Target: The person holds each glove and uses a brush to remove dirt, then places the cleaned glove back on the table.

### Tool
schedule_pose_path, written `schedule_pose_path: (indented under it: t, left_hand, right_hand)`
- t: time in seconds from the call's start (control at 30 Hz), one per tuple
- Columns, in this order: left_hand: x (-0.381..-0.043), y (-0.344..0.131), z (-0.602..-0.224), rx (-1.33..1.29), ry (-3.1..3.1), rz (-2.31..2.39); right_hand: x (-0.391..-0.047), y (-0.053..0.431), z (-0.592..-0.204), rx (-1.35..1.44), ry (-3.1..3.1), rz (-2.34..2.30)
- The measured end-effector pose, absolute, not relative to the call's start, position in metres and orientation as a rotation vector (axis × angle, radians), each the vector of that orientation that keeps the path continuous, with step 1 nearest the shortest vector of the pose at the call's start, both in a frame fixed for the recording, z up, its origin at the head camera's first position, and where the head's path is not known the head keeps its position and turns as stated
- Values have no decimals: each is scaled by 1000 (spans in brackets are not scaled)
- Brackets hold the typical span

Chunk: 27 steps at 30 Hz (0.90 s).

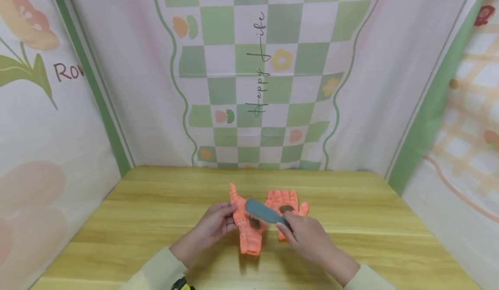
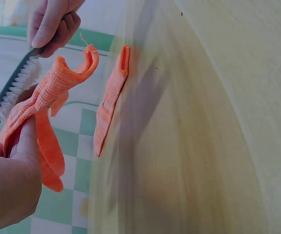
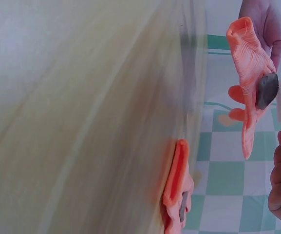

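My left hand (image 1: 213, 224) holds up an orange knit glove (image 1: 249, 238) by its side, clear of the table in both wrist views. A dark brown patch (image 3: 267, 91) marks that glove. The right hand (image 1: 308, 236) grips a blue-grey brush (image 1: 263, 211) by its handle. White bristles (image 2: 21, 83) face the held glove, right at the dark patch. A second orange glove (image 1: 277, 199) lies flat on the table to the right, with its own dark patch (image 1: 286, 208); the brush and right hand partly cover it in the head view.
The wood-grain table (image 1: 163, 194) runs back to a green-and-white checkered curtain (image 1: 251, 86). Printed fabric walls (image 1: 35, 129) stand at the left and right sides. Something yellow and black (image 1: 182, 284) shows at the left sleeve.
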State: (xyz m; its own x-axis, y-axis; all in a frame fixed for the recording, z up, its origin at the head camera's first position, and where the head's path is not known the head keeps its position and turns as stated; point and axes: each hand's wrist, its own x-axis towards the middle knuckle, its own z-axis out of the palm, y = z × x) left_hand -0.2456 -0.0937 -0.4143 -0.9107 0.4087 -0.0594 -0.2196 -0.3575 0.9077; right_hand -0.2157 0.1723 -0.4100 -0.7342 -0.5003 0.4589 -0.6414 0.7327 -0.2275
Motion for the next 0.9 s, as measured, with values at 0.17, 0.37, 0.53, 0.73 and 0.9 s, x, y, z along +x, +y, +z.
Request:
schedule_pose_path:
  t: [0.17,0.37,0.53,0.73,0.9]
  left_hand:
    - [-246,-94,-417,232,1526,2299]
    - [-247,-94,-418,224,1555,2296]
    - [-247,-94,-415,224,1566,2278]
    - [-248,-96,-410,245,1567,2255]
    - [-248,-96,-407,268,1570,2251]
  right_hand:
    - [-216,172,-414,888,-2582,547]
    - [-216,176,-415,882,-2596,556]
    - [-217,180,-414,900,-2605,547]
    - [-218,184,-414,914,-2585,528]
    - [-218,187,-415,924,-2557,515]
